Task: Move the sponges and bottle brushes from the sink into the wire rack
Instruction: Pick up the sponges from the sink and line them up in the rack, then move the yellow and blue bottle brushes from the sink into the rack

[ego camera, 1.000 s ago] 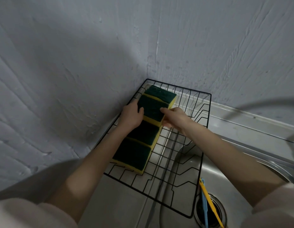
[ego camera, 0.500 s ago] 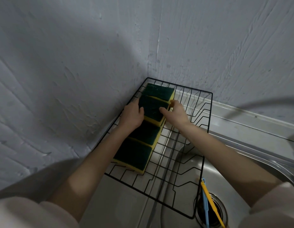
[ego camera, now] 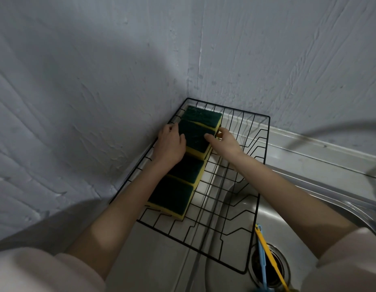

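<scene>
Several green-topped yellow sponges lie in a row along the left side of the black wire rack (ego camera: 254, 209). The farthest sponge (ego camera: 201, 116) lies flat in the back corner. Both hands hold the second sponge (ego camera: 194, 139), which overlaps the third sponge (ego camera: 186, 170). My left hand (ego camera: 171, 144) grips its left edge with the thumb on top. My right hand (ego camera: 224, 142) pinches its right edge. The nearest sponge (ego camera: 172, 198) lies flat. A blue bottle brush handle (ego camera: 261, 260) and a yellow one (ego camera: 271, 262) lie in the sink over the drain.
The rack sits in the wall corner, its right part hanging over the steel sink (ego camera: 321, 224). The drain (ego camera: 271, 264) lies at the lower right. A steel ledge (ego camera: 309, 148) runs along the back wall. A dark curved faucet shadow crosses the right.
Both hands have pushed the second sponge farther toward the back corner, and the farthest sponge, tilted a second ago, now lies flat against the rack's back.
</scene>
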Tool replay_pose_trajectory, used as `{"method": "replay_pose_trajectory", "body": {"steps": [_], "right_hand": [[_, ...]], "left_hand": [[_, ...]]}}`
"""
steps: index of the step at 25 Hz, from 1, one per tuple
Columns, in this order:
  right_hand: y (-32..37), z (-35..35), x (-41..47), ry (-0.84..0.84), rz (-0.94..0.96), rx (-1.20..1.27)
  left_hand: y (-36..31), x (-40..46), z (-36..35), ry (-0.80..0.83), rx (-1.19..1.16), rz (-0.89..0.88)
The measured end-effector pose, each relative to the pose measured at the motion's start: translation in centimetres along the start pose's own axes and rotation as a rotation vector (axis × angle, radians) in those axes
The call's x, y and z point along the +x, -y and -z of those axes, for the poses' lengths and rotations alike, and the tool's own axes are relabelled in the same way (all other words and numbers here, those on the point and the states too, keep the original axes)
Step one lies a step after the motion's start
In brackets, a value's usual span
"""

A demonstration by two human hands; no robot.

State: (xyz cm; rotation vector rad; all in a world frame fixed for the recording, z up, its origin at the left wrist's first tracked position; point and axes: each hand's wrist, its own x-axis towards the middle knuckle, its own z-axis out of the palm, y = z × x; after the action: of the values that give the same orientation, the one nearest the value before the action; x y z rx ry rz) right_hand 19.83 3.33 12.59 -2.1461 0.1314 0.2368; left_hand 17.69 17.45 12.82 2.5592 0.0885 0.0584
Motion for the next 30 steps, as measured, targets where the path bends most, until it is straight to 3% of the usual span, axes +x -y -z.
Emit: {"method": "replay_pose_trajectory", "body": {"steps": [7, 16, 23, 30], "right_hand": [[0.6, 3.2, -3.9, -0.015, 0.073, -0.084], [-2.1, 8.6, -12.6, -0.105, 0.241, -0.342], [-8.5, 13.3, -17.6, -0.091, 0.174, -0.39], [-15.4, 14.2, -20.5, 0.032, 0.057, -0.353]], "left_hand": [[-1.5, -2.8, 2.2, -0.008, 0.023, -0.034], [-9.6, -10.7, 2.3, 0.003, 0.047, -0.268], [-15.3, -16.7, -2.4, 0.072, 0.0, -0.335], [-16.5, -20.9, -9.4, 0.293, 0.034, -0.214]]}}
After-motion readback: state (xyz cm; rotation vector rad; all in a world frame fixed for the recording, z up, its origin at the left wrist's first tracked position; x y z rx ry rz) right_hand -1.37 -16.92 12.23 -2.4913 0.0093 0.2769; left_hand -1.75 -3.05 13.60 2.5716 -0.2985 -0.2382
